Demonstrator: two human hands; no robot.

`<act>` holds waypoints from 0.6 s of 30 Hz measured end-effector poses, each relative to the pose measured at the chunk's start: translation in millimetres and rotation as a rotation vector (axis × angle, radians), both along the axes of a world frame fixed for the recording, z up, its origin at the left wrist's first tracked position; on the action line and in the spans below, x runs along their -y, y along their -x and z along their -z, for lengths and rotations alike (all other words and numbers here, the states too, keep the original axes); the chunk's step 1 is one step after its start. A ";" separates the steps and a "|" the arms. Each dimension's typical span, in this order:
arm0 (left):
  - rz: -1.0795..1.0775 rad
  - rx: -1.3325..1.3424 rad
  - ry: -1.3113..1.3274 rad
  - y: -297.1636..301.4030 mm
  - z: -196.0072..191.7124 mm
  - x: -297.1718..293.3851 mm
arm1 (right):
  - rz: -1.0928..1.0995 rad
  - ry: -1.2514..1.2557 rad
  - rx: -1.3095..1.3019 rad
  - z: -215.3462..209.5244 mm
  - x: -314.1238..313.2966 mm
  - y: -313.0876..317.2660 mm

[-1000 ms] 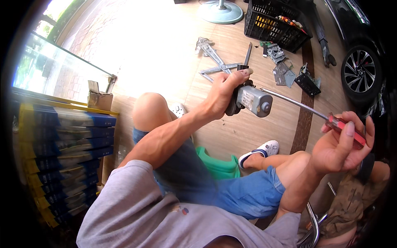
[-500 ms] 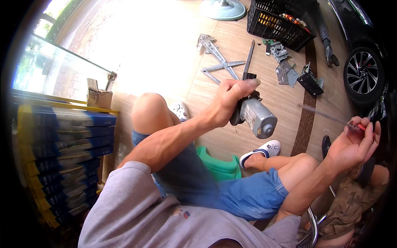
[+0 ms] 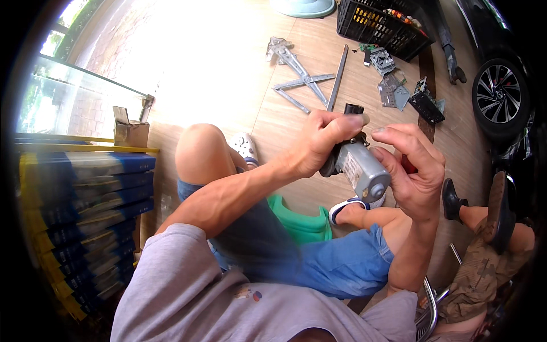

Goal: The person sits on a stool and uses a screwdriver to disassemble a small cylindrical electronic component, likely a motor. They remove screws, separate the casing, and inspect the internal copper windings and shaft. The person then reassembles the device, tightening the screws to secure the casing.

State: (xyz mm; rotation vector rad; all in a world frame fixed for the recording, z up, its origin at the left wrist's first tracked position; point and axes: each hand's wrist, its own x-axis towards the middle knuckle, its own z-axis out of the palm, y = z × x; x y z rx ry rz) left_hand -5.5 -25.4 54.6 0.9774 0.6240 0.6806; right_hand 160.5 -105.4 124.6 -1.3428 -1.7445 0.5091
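Note:
My left hand [image 3: 317,141] grips a silver cylindrical electric motor [image 3: 360,166] with a black housing, its rounded end toward my right side. Close beside the motor is my right hand [image 3: 420,181], its fingers curled around a red-handled screwdriver [image 3: 408,165]. Only a bit of the red handle shows; fingers and motor hide the shaft. Beyond my hands, a grey metal scissor-type window regulator [image 3: 307,80] lies on the wooden-look floor, with a narrow metal strip [image 3: 338,77] alongside it.
A black plastic crate [image 3: 373,31] stands at the back, near dismantled electronic parts [image 3: 383,61] and a black metal unit [image 3: 426,104]. A car wheel [image 3: 500,97] is at right, above another person's legs [image 3: 470,279]. Stacked boxes [image 3: 97,199] line the left. A green stool [image 3: 299,223] is below me.
My right hand has come in from the far right to the motor with the screwdriver. The left hand still holds the motor, moved slightly right. The view has shifted a little.

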 end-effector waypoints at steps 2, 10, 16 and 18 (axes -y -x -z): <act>0.052 -0.023 -0.011 3.6 3.9 -1.3 | -0.043 -0.028 0.016 3.6 -4.8 -1.2; 0.043 0.030 0.015 5.3 -2.2 -1.4 | -0.076 -0.078 0.052 11.5 -9.2 2.4; 0.061 0.039 0.051 3.7 0.3 -1.1 | -0.075 -0.147 0.096 17.4 -12.5 3.2; 0.067 0.029 0.058 3.2 0.1 0.3 | -0.098 -0.168 0.097 18.7 -12.6 2.8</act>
